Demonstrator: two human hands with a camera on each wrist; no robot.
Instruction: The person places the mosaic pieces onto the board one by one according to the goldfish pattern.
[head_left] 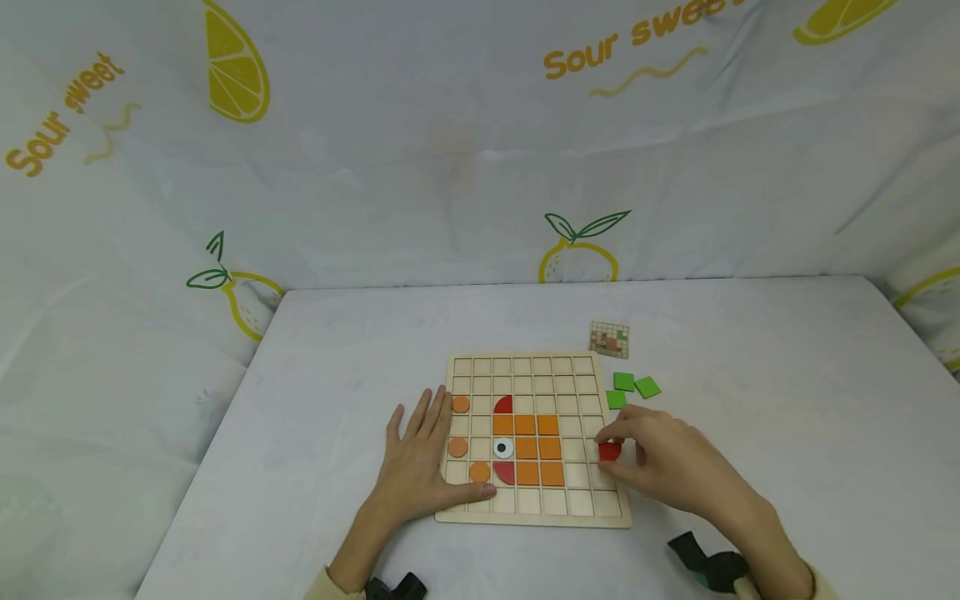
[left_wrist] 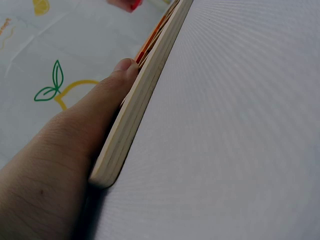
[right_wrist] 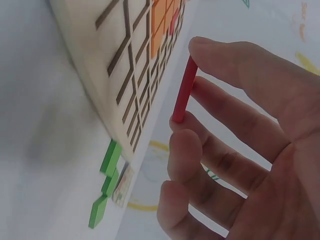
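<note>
A wooden grid board (head_left: 533, 507) lies on the table with orange squares (head_left: 527, 448), red quarter-circle pieces (head_left: 504, 472), orange discs (head_left: 480, 472) and a white eye disc (head_left: 503, 448) in its cells. My left hand (head_left: 420, 467) rests along the board's left edge, fingers straight, thumb lying on the lower left corner area. Between thumb and fingertips, my right hand (head_left: 675, 458) pinches a red tile (right_wrist: 185, 92) by its edges. In the right wrist view the tile is held apart from the board's surface, seen edge-on, so its full outline is hidden there.
Several green square tiles (head_left: 624, 382) lie beside the board's upper right side. Behind them is a small pattern card (head_left: 609, 340) with a printed grid. Dark straps (head_left: 708, 564) show near each wrist. A white printed cloth (head_left: 420, 167) hangs behind the table.
</note>
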